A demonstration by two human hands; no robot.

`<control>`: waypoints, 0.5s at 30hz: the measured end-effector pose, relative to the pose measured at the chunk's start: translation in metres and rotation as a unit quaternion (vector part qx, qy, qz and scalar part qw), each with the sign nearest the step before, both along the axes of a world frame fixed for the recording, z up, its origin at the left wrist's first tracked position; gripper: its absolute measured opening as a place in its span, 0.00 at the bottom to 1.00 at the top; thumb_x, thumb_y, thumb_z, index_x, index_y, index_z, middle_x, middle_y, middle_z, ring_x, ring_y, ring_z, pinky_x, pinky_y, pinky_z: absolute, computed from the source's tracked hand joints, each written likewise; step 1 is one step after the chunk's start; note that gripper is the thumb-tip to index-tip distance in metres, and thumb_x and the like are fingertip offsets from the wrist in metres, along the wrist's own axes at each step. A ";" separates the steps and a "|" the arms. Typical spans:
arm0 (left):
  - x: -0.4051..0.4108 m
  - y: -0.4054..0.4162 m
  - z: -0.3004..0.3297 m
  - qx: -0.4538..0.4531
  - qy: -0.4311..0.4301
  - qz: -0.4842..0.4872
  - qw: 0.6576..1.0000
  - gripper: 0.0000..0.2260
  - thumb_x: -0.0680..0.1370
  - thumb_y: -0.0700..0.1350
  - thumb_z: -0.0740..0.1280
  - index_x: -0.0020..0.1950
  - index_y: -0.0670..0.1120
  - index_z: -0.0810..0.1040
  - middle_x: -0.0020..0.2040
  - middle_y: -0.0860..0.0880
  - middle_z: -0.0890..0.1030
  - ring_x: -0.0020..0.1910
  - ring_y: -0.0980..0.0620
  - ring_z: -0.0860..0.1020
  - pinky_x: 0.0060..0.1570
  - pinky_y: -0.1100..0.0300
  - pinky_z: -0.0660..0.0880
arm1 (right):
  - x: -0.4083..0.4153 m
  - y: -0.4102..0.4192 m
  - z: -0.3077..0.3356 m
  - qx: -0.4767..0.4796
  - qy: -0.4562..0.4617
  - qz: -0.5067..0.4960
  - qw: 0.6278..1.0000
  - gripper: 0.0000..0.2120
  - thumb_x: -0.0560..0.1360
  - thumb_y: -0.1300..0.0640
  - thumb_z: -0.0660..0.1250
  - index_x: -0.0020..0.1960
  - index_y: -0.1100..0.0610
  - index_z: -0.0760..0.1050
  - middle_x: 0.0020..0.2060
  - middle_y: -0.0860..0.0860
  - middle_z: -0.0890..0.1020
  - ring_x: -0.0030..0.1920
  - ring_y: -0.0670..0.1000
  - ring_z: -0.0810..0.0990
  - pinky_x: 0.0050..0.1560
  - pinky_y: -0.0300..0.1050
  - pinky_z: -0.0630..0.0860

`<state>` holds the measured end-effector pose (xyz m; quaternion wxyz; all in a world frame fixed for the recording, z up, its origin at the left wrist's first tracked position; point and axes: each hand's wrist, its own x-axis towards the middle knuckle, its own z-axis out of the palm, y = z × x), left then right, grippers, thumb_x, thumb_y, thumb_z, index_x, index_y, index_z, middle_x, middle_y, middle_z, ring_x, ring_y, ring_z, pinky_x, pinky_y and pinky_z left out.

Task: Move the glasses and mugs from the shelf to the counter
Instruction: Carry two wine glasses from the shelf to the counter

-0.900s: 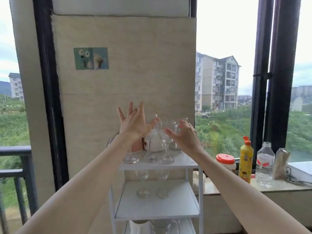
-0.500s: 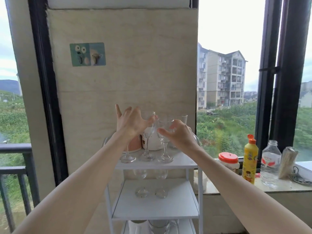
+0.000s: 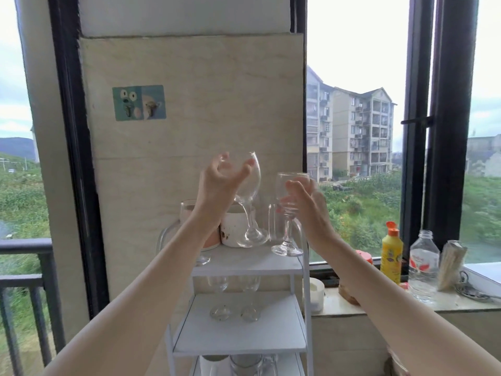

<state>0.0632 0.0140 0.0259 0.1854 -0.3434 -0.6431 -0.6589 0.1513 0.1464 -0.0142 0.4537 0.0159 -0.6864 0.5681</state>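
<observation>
My left hand [image 3: 221, 183] grips the bowl of a clear wine glass [image 3: 250, 202], lifted and tilted above the top of the white shelf [image 3: 244, 264]. My right hand [image 3: 306, 204] grips the bowl of a second wine glass [image 3: 287, 240], its foot just over the shelf's right edge. Another glass [image 3: 188, 213] stands at the top left, partly hidden by my left arm. A white mug [image 3: 234, 230] sits behind. Two stemmed glasses [image 3: 234, 297] stand on the middle tier. Mugs and glasses [image 3: 235, 363] fill the bottom tier. The counter [image 3: 379, 306] lies to the right.
On the counter stand a yellow bottle [image 3: 391, 253], a clear plastic bottle [image 3: 423, 264], a red-lidded jar [image 3: 364, 257], a bundle of sticks [image 3: 451, 264] and a white cup [image 3: 315, 294]. A black window frame [image 3: 447, 118] rises behind. A balcony railing [image 3: 24, 267] is at the left.
Both hands have closed on the wine glasses and lifted them off the top tier. The left glass now tilts; the right glass has shifted toward the shelf's right edge.
</observation>
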 end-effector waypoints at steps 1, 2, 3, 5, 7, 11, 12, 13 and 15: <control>0.008 0.001 -0.002 0.019 -0.017 -0.034 0.999 0.30 0.69 0.58 0.71 0.65 0.43 0.71 0.54 0.45 0.81 0.46 0.54 0.82 0.47 0.61 0.78 | 0.005 0.003 -0.001 -0.029 0.012 0.026 0.999 0.21 0.64 0.47 0.65 0.53 0.59 0.73 0.44 0.57 0.80 0.40 0.52 0.81 0.44 0.53 0.80; 0.015 0.002 -0.005 0.036 -0.036 -0.067 0.996 0.29 0.68 0.59 0.70 0.63 0.44 0.73 0.51 0.45 0.82 0.43 0.55 0.83 0.47 0.59 0.79 | 0.009 0.006 -0.003 -0.056 0.021 0.041 0.997 0.18 0.64 0.48 0.65 0.50 0.57 0.73 0.42 0.54 0.80 0.38 0.50 0.81 0.41 0.52 0.80; 0.021 0.005 -0.008 0.053 -0.057 -0.096 0.992 0.25 0.67 0.59 0.69 0.59 0.45 0.76 0.49 0.45 0.83 0.42 0.54 0.84 0.47 0.55 0.80 | 0.013 0.009 -0.005 -0.078 0.025 0.046 0.996 0.15 0.65 0.50 0.65 0.48 0.56 0.73 0.40 0.53 0.80 0.37 0.49 0.80 0.40 0.50 0.79; 0.034 0.010 -0.013 0.090 -0.101 -0.149 0.980 0.14 0.70 0.55 0.69 0.50 0.49 0.77 0.47 0.45 0.82 0.44 0.49 0.84 0.44 0.50 0.81 | 0.022 0.015 -0.011 -0.104 0.027 0.040 0.993 0.09 0.68 0.54 0.66 0.47 0.56 0.74 0.39 0.52 0.81 0.38 0.50 0.80 0.37 0.46 0.79; 0.045 0.014 -0.019 0.117 -0.139 -0.198 0.963 0.09 0.73 0.51 0.68 0.48 0.48 0.76 0.48 0.45 0.79 0.45 0.47 0.83 0.41 0.52 0.80 | 0.036 0.019 -0.018 -0.117 0.027 0.028 0.992 0.03 0.71 0.57 0.65 0.45 0.55 0.74 0.37 0.51 0.80 0.38 0.50 0.79 0.37 0.45 0.77; 0.069 0.017 -0.042 0.095 -0.163 -0.272 0.944 0.12 0.69 0.54 0.68 0.48 0.49 0.76 0.49 0.46 0.77 0.41 0.50 0.83 0.39 0.57 0.79 | 0.082 0.022 -0.035 -0.115 -0.007 -0.015 0.993 0.24 0.64 0.43 0.70 0.54 0.56 0.73 0.39 0.50 0.80 0.41 0.49 0.79 0.41 0.41 0.73; 0.075 0.017 -0.051 0.092 -0.169 -0.295 0.936 0.12 0.70 0.54 0.68 0.48 0.49 0.76 0.48 0.46 0.78 0.40 0.51 0.83 0.40 0.57 0.79 | 0.097 0.021 -0.040 -0.106 -0.017 -0.034 0.994 0.29 0.64 0.41 0.70 0.57 0.57 0.72 0.41 0.50 0.80 0.43 0.49 0.80 0.42 0.41 0.74; 0.083 0.018 -0.059 0.086 -0.171 -0.321 0.927 0.10 0.72 0.53 0.67 0.48 0.49 0.76 0.48 0.46 0.79 0.41 0.50 0.83 0.41 0.57 0.80 | 0.112 0.021 -0.047 -0.098 -0.025 -0.053 0.994 0.30 0.64 0.40 0.70 0.58 0.59 0.72 0.43 0.51 0.80 0.44 0.50 0.80 0.42 0.42 0.74; 0.102 0.020 -0.077 0.054 -0.173 -0.358 0.916 0.08 0.76 0.52 0.65 0.49 0.48 0.76 0.49 0.45 0.79 0.43 0.49 0.82 0.45 0.55 0.80 | 0.145 0.019 -0.061 -0.098 -0.032 -0.092 0.990 0.23 0.68 0.44 0.69 0.55 0.58 0.74 0.43 0.52 0.80 0.43 0.50 0.81 0.41 0.41 0.75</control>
